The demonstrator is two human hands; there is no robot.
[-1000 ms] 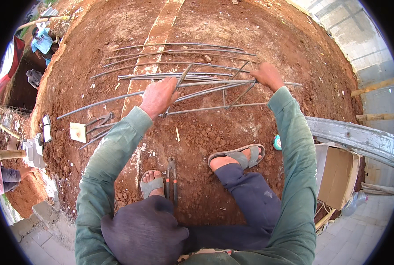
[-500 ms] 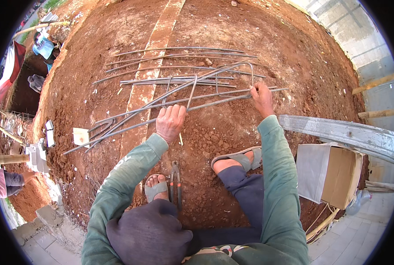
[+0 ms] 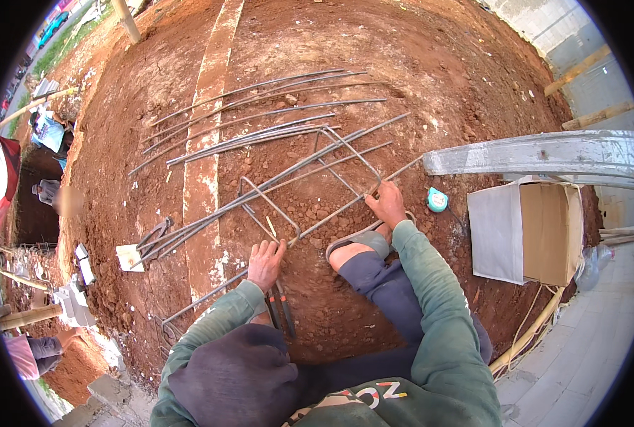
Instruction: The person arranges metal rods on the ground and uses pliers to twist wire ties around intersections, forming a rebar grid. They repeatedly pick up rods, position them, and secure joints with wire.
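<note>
A long thin steel rod [image 3: 331, 215] runs diagonally in front of me, nearest of a loose bundle of rods [image 3: 242, 198]. My left hand [image 3: 266, 266] is closed around it, close to the lower corner of a bent rectangular stirrup [image 3: 273, 201]. My right hand [image 3: 387, 203] grips the same rod farther right, at the corner of a second stirrup [image 3: 352, 151]. Both stirrups stand tilted across the bundle. Fingertips beneath the rod are partly hidden. Orange-handled cutters [image 3: 284, 313] lie by my left foot, their head hidden by my left hand and sleeve.
Several loose rods [image 3: 281, 109] lie beyond on red soil. A turquoise tape measure [image 3: 436, 200] is right of my right hand. Farther right are a metal beam [image 3: 537, 158] and a cardboard box [image 3: 550, 231]. Left stand a dark tool [image 3: 159, 229] and, at a pit, other people [image 3: 46, 132].
Both hands have come down toward me, drawing the near rod away from the bundle. The stirrups have tilted over toward me. The view has shifted, and the tape measure now shows.
</note>
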